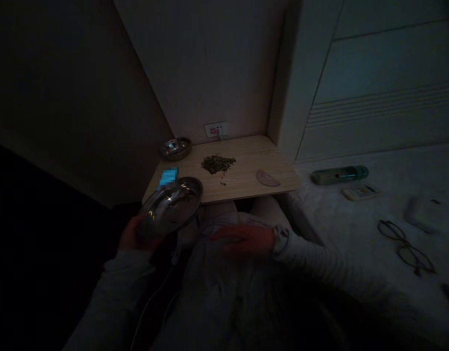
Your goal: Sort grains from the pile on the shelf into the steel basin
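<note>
The scene is dim. My left hand (133,237) grips the near rim of a shiny steel plate (172,205), tilted over the front left corner of a small wooden table (246,180). My right hand (242,239) lies flat with fingers stretched out on the pale cloth over my lap, holding nothing. A pile of small dark grains (217,164) lies in the middle of the table. A second steel bowl (175,148) sits at the table's back left.
A blue-lit object (168,177) lies by the plate, and a half-round clear piece (268,179) near the table's right edge. On the bed to the right are a green bottle (339,174), a remote (360,192) and eyeglasses (405,246). A wall socket (216,129) sits behind the table.
</note>
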Demonstrator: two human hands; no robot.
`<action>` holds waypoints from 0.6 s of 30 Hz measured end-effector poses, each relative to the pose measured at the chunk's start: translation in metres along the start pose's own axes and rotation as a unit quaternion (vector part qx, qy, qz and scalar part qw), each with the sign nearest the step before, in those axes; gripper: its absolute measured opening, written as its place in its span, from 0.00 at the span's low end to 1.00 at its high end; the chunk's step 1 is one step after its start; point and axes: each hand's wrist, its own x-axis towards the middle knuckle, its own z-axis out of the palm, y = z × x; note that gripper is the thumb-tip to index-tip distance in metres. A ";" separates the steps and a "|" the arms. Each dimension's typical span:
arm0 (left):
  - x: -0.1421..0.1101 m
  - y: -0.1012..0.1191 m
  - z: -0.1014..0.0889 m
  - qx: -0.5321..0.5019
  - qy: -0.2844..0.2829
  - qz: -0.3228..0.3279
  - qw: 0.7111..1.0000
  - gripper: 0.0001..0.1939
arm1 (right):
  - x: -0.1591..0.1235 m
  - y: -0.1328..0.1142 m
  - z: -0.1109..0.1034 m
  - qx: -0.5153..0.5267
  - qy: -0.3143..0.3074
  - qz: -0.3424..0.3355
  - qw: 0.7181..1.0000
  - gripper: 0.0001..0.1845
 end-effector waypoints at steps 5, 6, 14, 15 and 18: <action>0.002 0.002 -0.003 0.002 -0.044 -0.003 0.999 0.08 | 0.052 -0.010 0.042 -0.022 -0.246 -0.115 0.962 0.10; 0.002 0.001 -0.003 0.003 -0.039 0.005 0.999 0.08 | 0.055 -0.007 0.045 -0.045 -0.257 -0.112 0.959 0.08; 0.005 0.002 0.000 0.002 -0.034 0.017 0.999 0.07 | 0.055 0.002 0.007 -0.258 0.165 0.023 0.952 0.14; 0.007 0.002 -0.002 -0.005 -0.036 0.024 0.999 0.07 | 0.053 0.003 0.008 -0.264 0.156 0.013 0.952 0.14; 0.011 0.002 -0.006 -0.023 -0.051 0.035 0.998 0.07 | 0.044 0.008 0.024 -0.221 -0.027 -0.050 0.974 0.13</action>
